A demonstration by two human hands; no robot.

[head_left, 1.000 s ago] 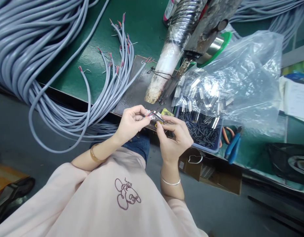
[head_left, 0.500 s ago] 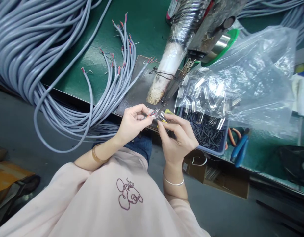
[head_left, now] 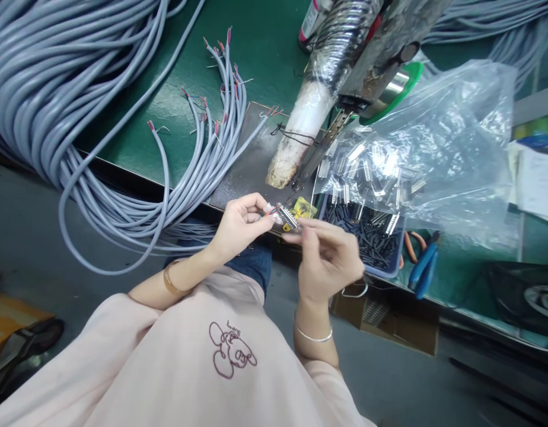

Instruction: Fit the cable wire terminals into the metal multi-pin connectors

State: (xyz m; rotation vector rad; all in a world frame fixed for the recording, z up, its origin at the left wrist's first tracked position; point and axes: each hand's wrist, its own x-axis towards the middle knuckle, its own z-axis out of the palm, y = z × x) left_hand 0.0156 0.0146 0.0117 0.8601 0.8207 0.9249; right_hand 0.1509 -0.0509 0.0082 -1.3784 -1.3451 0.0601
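My left hand [head_left: 244, 224] pinches thin coloured wires [head_left: 270, 210] between thumb and forefinger. A whitish covering shows at these fingertips. Right beside them sits a small metal multi-pin connector [head_left: 287, 217], its row of contacts facing up; whether the wires are joined to it cannot be made out. My right hand [head_left: 327, 255] is at the connector's right end, its fingers smeared by motion, so I cannot tell if they touch it. Just above the connector are the dark tip of a soldering iron [head_left: 307, 169] and a yellow piece [head_left: 304, 207].
Grey cables [head_left: 194, 178] with stripped ends lie at left. A white wrapped tube [head_left: 296, 130] points down at the work. To the right are a blue tray [head_left: 389, 273] of black sleeves, a plastic bag [head_left: 470, 148] of connectors, a solder spool [head_left: 396, 89] and blue-handled pliers [head_left: 423, 270].
My right hand has drawn back slightly to the right and down, uncovering the connector and the yellow piece. My left hand keeps its pinch on the wires, having shifted slightly.
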